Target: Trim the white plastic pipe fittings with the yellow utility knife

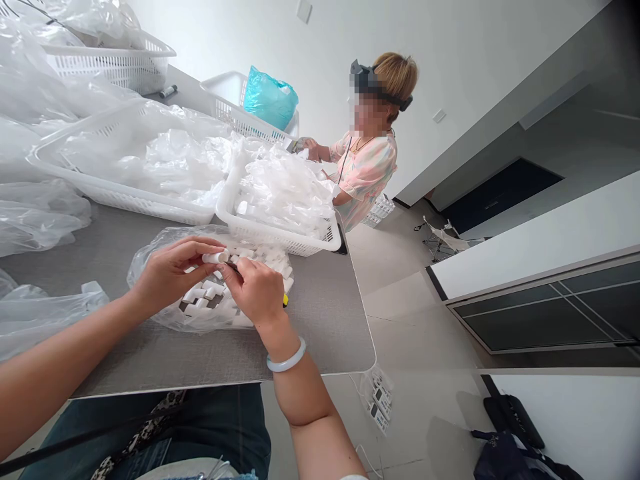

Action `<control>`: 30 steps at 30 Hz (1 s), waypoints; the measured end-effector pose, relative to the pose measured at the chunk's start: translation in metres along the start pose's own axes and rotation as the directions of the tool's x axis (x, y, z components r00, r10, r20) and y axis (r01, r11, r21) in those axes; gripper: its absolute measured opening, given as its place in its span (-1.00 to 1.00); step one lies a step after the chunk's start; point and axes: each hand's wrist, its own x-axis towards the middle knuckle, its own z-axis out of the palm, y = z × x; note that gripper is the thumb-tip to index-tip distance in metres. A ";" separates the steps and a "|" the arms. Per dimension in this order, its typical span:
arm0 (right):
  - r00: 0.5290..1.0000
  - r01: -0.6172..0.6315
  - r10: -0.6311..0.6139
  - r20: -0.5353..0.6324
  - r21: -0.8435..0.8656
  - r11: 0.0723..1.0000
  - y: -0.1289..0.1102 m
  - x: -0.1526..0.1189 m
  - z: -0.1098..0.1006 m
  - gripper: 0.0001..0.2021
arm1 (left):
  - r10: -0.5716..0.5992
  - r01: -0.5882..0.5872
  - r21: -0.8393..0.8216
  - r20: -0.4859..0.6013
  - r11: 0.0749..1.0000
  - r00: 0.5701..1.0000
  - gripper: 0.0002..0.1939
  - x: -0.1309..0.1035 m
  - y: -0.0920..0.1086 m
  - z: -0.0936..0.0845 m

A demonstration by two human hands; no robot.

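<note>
Slim dark tool: mostly covered by right hand. Dark-blue fabric bag: cut off by lower edge.

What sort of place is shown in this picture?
Probably an indoor workroom: a gray table bears white baskets with plastic bags and many small white parts, and another person is beside it.

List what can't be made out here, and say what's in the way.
All in the head view:
Dark tool: most of it and its exact kind, hidden by the right hand.
White piece in the left hand: any fine marks, too small to tell.
Yellow object: most of it, behind the right hand.
Blue bag: contents, hidden by its plastic.
Dark blue bundle: lower part, cut off by the bottom edge.
</note>
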 end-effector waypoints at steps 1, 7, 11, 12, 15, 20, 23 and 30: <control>1.000 -0.005 0.005 0.008 -0.014 1.000 -0.002 0.000 -0.002 -0.54 | 0.008 -0.008 0.020 -0.003 1.000 1.000 -0.83 0.000 0.000 0.000; 0.990 -0.049 0.055 0.131 -0.045 0.998 -0.008 0.003 -0.017 -0.58 | 0.019 -0.022 0.063 0.034 0.998 0.999 -0.78 0.002 -0.003 0.001; 0.953 -0.259 0.274 0.128 -0.119 0.958 0.006 0.008 -0.029 -0.64 | -0.160 0.170 -0.104 0.103 0.980 0.982 -0.73 0.004 -0.008 0.001; 0.934 -0.317 0.334 0.127 -0.136 0.939 0.012 0.009 -0.031 -0.66 | -0.209 0.228 -0.142 0.136 0.963 0.968 -0.71 0.005 -0.008 0.001; 0.881 -0.424 0.449 0.150 -0.174 0.889 0.028 0.008 -0.030 -0.72 | -0.322 0.363 -0.198 0.212 0.910 0.923 -0.65 0.006 -0.009 0.000; 0.868 -0.450 0.472 0.153 -0.159 0.879 0.041 0.006 -0.027 -0.80 | -0.430 0.501 -0.326 0.268 0.801 0.862 -0.67 0.008 -0.007 0.001; 0.905 -0.407 0.416 0.090 -0.104 0.907 0.035 0.010 -0.028 -0.77 | -0.479 0.569 -0.383 0.311 0.727 0.821 -0.66 0.010 -0.003 0.002; 0.998 -0.054 0.059 0.010 0.578 0.814 -0.002 0.004 0.006 -0.77 | -0.492 0.555 -0.433 0.260 0.710 0.831 -0.58 0.001 0.008 0.015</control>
